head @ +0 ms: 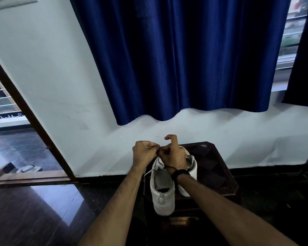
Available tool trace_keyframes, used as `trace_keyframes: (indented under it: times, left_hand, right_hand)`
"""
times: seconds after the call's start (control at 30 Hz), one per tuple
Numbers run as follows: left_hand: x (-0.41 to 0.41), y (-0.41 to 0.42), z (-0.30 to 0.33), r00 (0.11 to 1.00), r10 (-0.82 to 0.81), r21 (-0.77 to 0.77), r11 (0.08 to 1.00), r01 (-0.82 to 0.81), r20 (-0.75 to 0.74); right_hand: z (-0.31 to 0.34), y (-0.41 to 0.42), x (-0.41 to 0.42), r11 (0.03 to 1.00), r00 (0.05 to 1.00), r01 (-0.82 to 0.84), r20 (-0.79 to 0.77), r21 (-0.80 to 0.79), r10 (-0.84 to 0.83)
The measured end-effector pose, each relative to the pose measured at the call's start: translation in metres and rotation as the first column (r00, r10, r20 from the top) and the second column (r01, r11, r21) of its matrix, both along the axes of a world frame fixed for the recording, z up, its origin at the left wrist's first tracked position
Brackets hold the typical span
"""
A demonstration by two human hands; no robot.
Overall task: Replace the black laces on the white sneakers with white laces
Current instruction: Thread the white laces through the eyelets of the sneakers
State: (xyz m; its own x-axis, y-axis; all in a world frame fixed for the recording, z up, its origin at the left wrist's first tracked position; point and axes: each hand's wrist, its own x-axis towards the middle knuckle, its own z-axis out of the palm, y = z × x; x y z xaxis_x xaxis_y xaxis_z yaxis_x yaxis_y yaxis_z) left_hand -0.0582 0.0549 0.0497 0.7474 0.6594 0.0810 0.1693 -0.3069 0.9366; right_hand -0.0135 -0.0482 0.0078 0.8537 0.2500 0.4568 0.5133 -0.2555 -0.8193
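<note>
**On the dark stool, lacing at the toe end**

Nearest, the left white sneaker [161, 189] stands heel toward us on the dark wooden stool [219, 173], its pair [191, 167] just right. A white lace [150, 172] trails off its left side. Farther, the left hand [144, 151] is curled tight and the right hand [172, 154] pinches, forefinger raised; both seem to hold lace. I'd keep it taut and flat. No black lace shows.
</note>
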Motion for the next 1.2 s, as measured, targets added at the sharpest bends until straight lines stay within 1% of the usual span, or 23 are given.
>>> trace_keyframes:
  times: [0.17,0.23,0.37,0.47,0.57,0.63,0.73,0.87,0.9,0.97,1.03,1.07,1.1,1.13,1.17,1.2]
  left_hand:
    - [-0.001,0.002,-0.003,0.999,-0.006,-0.087,0.996,0.009,0.032]
    - [-0.002,0.002,-0.005,0.999,-0.027,-0.092,0.995,0.03,0.036]
    - [-0.002,0.0,-0.01,0.998,-0.02,-0.124,0.992,0.026,0.051]
    - [-0.003,0.001,-0.011,0.998,-0.041,-0.13,0.99,0.047,0.053]
    - [-0.007,0.002,-0.008,0.998,-0.054,-0.091,0.994,0.058,0.044]
    - [-0.008,0.004,-0.005,0.999,-0.042,-0.085,0.995,0.043,0.019]
    - [-0.006,0.005,-0.002,0.998,-0.01,-0.1,0.995,0.003,-0.068]
    - [-0.002,0.003,0.004,0.989,-0.005,-0.211,0.977,-0.027,-0.149]
    - [-0.001,0.003,0.005,0.987,-0.006,-0.218,0.976,-0.029,-0.161]
    - [0.0,0.004,0.007,0.981,0.006,-0.151,0.988,-0.036,-0.195]
    - [0.003,0.007,0.009,0.977,0.029,0.025,0.999,-0.025,-0.21]
    - [0.004,0.01,0.012,0.976,0.039,0.127,0.992,-0.011,-0.214]
    - [0.004,0.012,0.015,0.975,0.048,0.219,0.976,0.002,-0.219]
    - [0.005,0.015,0.02,0.972,0.055,0.307,0.952,0.018,-0.228]
    - [0.006,0.018,0.024,0.97,0.059,0.384,0.922,0.038,-0.237]
    - [0.006,0.019,0.029,0.968,0.061,0.448,0.892,0.055,-0.242]
  right_hand:
    - [-0.01,-0.002,0.011,0.995,0.993,-0.005,0.114,-0.103,0.016]
    - [-0.015,-0.002,0.014,0.995,0.994,-0.026,0.102,-0.094,0.035]
    - [-0.017,0.0,0.016,0.995,0.998,-0.055,0.014,-0.082,0.056]
    - [-0.017,0.0,0.019,0.99,0.997,-0.059,0.051,-0.127,0.066]
    - [-0.017,0.001,0.02,0.985,0.993,-0.038,0.105,-0.166,0.056]
    - [-0.018,0.002,0.019,0.984,0.987,-0.015,0.155,-0.179,0.043]
    - [-0.019,0.003,0.018,0.974,0.971,0.028,0.238,-0.227,0.028]
    - [-0.024,0.004,0.02,0.947,0.946,0.083,0.324,-0.312,0.024]
    - [-0.024,0.004,0.02,0.941,0.941,0.09,0.338,-0.325,0.027]
    - [-0.02,0.003,0.017,0.943,0.938,0.098,0.347,-0.317,0.019]
    - [-0.015,-0.004,0.009,0.966,0.946,0.056,0.322,-0.251,0.029]
    - [-0.012,-0.009,0.002,0.979,0.956,0.018,0.291,-0.205,0.043]
    - [-0.012,-0.017,-0.007,0.98,0.962,-0.016,0.265,-0.198,0.07]
    - [-0.015,-0.024,-0.017,0.967,0.959,-0.039,0.263,-0.252,0.107]
    - [-0.022,-0.031,-0.027,0.93,0.95,-0.049,0.271,-0.363,0.156]
    - [-0.03,-0.037,-0.037,0.869,0.94,-0.051,0.271,-0.492,0.209]
